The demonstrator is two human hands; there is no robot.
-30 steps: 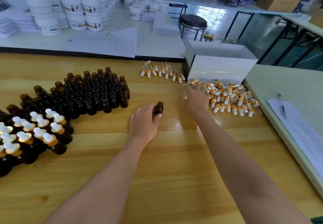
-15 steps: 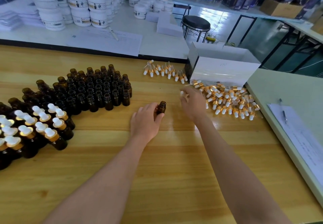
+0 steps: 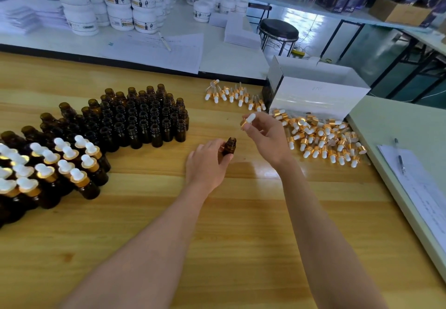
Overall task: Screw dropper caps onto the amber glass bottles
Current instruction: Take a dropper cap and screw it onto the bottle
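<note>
My left hand (image 3: pixel 207 164) grips a small open amber bottle (image 3: pixel 229 146) standing upright on the wooden table (image 3: pixel 241 224). My right hand (image 3: pixel 265 137) pinches a dropper cap (image 3: pixel 248 120) with a gold collar and white bulb, held above and slightly right of the bottle's mouth. A block of uncapped amber bottles (image 3: pixel 135 120) stands to the left. Capped bottles (image 3: pixel 48 171) sit at the far left. A pile of loose dropper caps (image 3: pixel 323 139) lies on the right, and a smaller row of caps (image 3: pixel 234 96) lies behind.
A white open box (image 3: pixel 316 96) stands behind the cap pile. A pale side table (image 3: pixel 386 125) on the right carries papers and a pen (image 3: pixel 399 157). A white bench with stacked white jars (image 3: pixel 115 2) runs along the back, with a black stool (image 3: pixel 278 28) beyond.
My right hand has lifted a dropper cap from the pile and brought it left, up over the bottle. My left hand has kept its hold on the bottle.
</note>
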